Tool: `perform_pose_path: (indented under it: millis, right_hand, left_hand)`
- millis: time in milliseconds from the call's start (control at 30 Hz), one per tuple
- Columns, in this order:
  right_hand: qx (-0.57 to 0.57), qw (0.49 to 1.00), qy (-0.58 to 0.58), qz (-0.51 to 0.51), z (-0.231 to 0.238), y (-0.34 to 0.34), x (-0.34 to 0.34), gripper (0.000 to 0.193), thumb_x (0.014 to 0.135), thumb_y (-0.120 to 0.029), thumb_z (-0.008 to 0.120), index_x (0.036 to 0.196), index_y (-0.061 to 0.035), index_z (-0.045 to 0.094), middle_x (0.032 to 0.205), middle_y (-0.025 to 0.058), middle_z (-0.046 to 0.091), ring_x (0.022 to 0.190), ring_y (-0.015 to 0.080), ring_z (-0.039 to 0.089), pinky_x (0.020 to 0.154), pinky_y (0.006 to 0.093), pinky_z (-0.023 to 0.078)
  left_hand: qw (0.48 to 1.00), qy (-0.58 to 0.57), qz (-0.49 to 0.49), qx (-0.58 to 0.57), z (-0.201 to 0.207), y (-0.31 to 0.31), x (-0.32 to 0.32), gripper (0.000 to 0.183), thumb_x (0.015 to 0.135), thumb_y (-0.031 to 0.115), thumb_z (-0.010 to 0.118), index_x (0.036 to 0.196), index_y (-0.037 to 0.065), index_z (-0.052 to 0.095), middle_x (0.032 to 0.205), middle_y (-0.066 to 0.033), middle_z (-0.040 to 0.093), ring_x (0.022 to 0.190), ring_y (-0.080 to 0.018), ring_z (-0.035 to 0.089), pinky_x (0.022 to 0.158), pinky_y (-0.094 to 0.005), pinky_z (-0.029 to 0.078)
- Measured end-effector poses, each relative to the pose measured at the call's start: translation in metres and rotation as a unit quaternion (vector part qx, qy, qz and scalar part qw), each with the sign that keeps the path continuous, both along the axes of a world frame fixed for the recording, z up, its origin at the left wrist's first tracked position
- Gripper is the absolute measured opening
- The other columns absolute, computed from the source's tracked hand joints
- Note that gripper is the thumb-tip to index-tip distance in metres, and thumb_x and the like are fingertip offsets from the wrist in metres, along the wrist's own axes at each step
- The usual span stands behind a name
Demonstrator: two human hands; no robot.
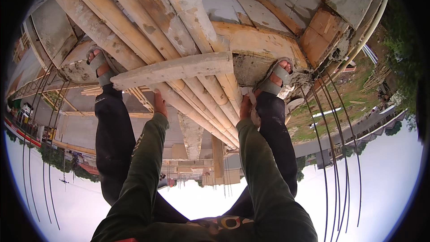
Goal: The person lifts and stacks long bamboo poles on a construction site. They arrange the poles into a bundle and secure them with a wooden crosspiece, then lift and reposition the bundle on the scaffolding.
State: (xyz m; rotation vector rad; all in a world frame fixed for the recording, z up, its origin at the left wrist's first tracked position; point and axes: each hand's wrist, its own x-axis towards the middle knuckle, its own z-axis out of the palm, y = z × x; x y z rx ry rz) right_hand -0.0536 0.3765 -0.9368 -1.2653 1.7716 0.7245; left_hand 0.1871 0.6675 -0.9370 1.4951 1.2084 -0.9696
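Note:
A grey, mortar-stained wooden beam (179, 69) lies crosswise over several long round wooden poles (152, 31), which run side by side between my feet. My left hand (160, 104) is just below the beam, at the left side of the poles, its fingers mostly hidden. Beyond the beam's right end, my right hand (245, 106) is next to the poles and a small whitish piece (247, 91). Its fingers are turned from view, and I cannot make out a grip on either side.
My sandalled left foot (102, 67) and right foot (278, 78) stand apart on rough concrete edges. Thin steel bars (333, 121) stick out at right, more bars (51, 94) at left. Formwork panels (324, 27) border the work, with grassy ground (354, 89) lower down at right.

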Motion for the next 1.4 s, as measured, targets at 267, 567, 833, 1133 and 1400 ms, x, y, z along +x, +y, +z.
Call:
perform_pose_path:
  millis: [267,567,833,1133,1400]
  right_hand:
    - [0.062,0.989,0.017,-0.134,-0.016,-0.007,-0.006,0.059,0.096,-0.047,0.037,0.12,0.0038,0.055,0.118,0.0174,0.058,0.11,0.0284,0.052,0.094,0.0378,0.037]
    - [-0.025,0.997,-0.009,-0.067,0.019,-0.017,0.053,0.061,0.098,-0.043,0.026,0.102,0.0047,0.064,0.1,0.0265,0.065,0.1,0.0418,0.058,0.087,0.0438,0.041]
    - [-0.081,0.989,-0.116,0.038,0.057,-0.017,0.123,0.054,0.1,-0.038,0.033,0.087,0.0075,0.058,0.071,0.0227,0.058,0.067,0.0312,0.053,0.063,0.044,0.038]
    - [-0.111,0.957,-0.206,0.17,0.061,-0.02,0.203,0.053,0.097,-0.044,0.037,0.113,0.0031,0.054,0.099,0.0291,0.058,0.093,0.0467,0.049,0.084,0.0504,0.038]
    - [-0.082,0.913,-0.305,0.26,0.071,-0.025,0.293,0.056,0.094,-0.05,0.043,0.111,0.002,0.056,0.099,0.0245,0.06,0.09,0.0443,0.052,0.083,0.052,0.039]
  left_hand:
    - [0.996,-0.015,0.068,0.054,0.003,-0.026,0.012,0.072,0.094,0.056,0.044,0.144,0.007,0.03,0.145,-0.0084,0.037,0.133,-0.0228,0.035,0.111,-0.0358,0.026]
    - [0.99,-0.107,0.079,0.036,0.023,-0.062,0.056,0.068,0.094,0.055,0.045,0.14,0.005,0.036,0.139,-0.0092,0.044,0.125,-0.0219,0.044,0.108,-0.035,0.032]
    - [0.978,-0.181,0.103,0.017,0.021,-0.06,0.107,0.06,0.097,0.048,0.042,0.135,0.002,0.042,0.13,-0.0072,0.05,0.115,-0.02,0.049,0.102,-0.0331,0.036]
    - [0.984,-0.175,0.019,0.037,0.006,-0.037,0.221,0.063,0.097,0.05,0.042,0.134,0.0,0.043,0.13,-0.0112,0.05,0.114,-0.0222,0.051,0.097,-0.0342,0.042]
    - [0.95,-0.267,-0.046,0.152,0.016,-0.038,0.289,0.077,0.093,0.059,0.043,0.126,-0.01,0.05,0.119,-0.02,0.058,0.107,-0.0269,0.055,0.094,-0.0357,0.04]
